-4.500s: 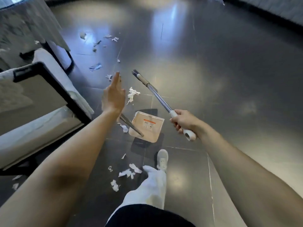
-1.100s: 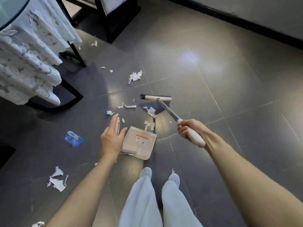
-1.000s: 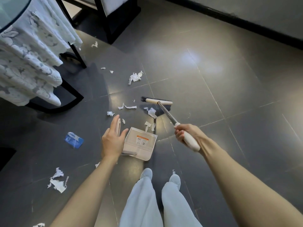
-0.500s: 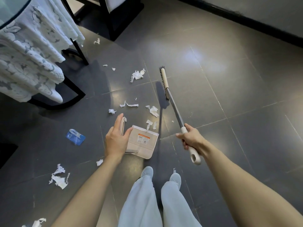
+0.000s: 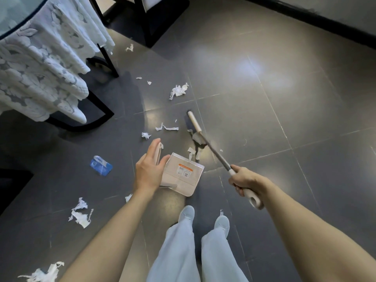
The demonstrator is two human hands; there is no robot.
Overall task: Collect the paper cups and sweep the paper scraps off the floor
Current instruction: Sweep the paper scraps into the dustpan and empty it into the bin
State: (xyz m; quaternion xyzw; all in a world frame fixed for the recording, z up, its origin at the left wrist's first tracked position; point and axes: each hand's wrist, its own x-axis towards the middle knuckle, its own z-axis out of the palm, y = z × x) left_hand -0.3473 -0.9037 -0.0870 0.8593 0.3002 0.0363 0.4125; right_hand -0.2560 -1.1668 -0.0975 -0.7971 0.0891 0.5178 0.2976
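My right hand [image 5: 245, 181] grips the white end of a broom handle [image 5: 218, 157]. Its beige head [image 5: 194, 124] rests on the floor beyond a beige dustpan [image 5: 182, 174]. Torn white scraps [image 5: 195, 138] lie between the broom head and the pan's mouth. My left hand [image 5: 149, 167] holds the dustpan's upright handle [image 5: 158, 154], fingers stretched along it. More scraps are scattered about: a crumpled piece [image 5: 178, 90] farther off, strips [image 5: 166, 127] left of the broom, and pieces [image 5: 81, 213] at the lower left. No paper cup is in view.
A round table with a white lace cloth [image 5: 40, 64] on a black frame stands at the upper left. A dark chair base [image 5: 162, 23] is at the top. A blue wrapper [image 5: 100, 165] lies on the grey tiles. My feet [image 5: 203, 218] stand just behind the dustpan.
The broom head has swung back from its far reach toward the dustpan, pushing scraps closer to the pan's mouth. My left hand and the dustpan have stayed in place.
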